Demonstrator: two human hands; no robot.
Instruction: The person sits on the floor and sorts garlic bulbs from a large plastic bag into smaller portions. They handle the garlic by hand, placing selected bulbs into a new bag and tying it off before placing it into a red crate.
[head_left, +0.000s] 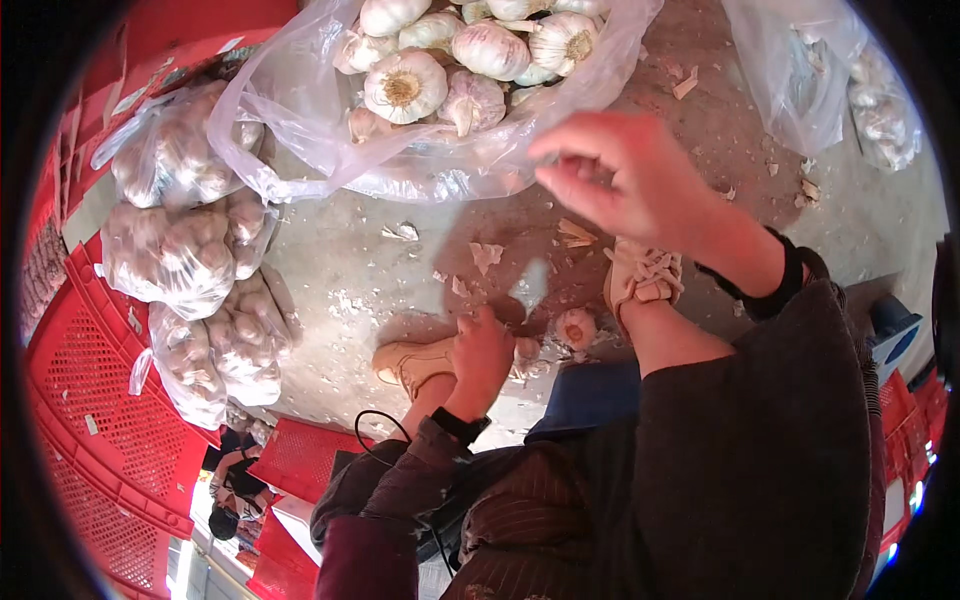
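An open clear plastic bag (450, 176) of whole garlic bulbs (405, 86) stands at the top centre. My right hand (622, 172) is raised beside its lower right rim, fingers curled, with a gap between thumb and fingers and nothing seen in them; whether the fingertips touch the plastic is unclear. Lower down, my left hand (484, 360) is curled above the left shoe (420, 364); its palm is hidden, so I cannot tell whether it holds anything. Just right of it lies a garlic bulb (526, 351), partly hidden, and another garlic bulb (576, 328) rests on the floor between the shoes.
Filled bags of garlic (169, 251) line the left side beside red plastic crates (112, 375). More plastic bags (802, 90) are at the upper right. Dry garlic skins (486, 256) litter the concrete floor. A blue object (589, 394) is below me; another person (236, 480) is at lower left.
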